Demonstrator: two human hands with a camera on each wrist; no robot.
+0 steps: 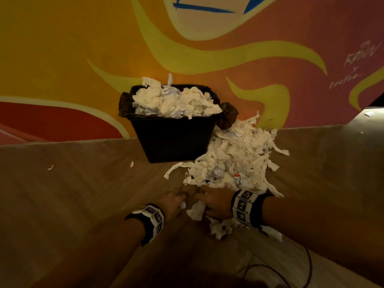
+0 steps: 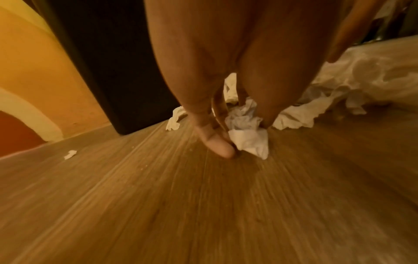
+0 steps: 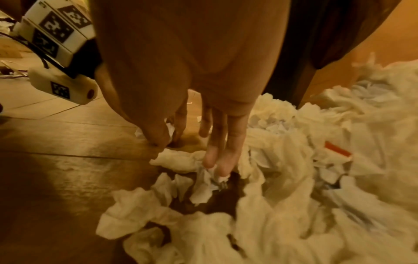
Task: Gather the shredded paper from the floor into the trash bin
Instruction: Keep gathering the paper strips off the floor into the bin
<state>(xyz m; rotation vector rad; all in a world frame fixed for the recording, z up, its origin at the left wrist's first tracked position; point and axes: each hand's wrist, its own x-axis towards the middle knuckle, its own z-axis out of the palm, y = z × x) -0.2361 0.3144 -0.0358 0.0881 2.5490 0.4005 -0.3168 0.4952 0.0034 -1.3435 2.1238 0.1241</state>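
Note:
A black trash bin (image 1: 172, 140) stands against the wall, heaped with shredded paper (image 1: 176, 100). A large pile of shredded paper (image 1: 234, 154) lies on the wood floor to the right of the bin. Both hands are down at the pile's near edge, close together. My left hand (image 1: 175, 201) points down at the floor, its thumb (image 2: 218, 144) and fingers pinching a small white scrap (image 2: 251, 142). My right hand (image 1: 216, 202) reaches down with straight fingers (image 3: 235, 135), whose tips touch paper strips (image 3: 181, 160). More strips (image 1: 220, 227) lie under its wrist.
A painted orange and yellow wall (image 1: 62, 59) runs behind the bin. The black liner bag (image 1: 227, 115) droops over the bin's right rim. Two stray scraps (image 1: 50, 167) (image 1: 132, 164) lie on the floor to the left. A dark cable (image 1: 270, 269) loops at lower right.

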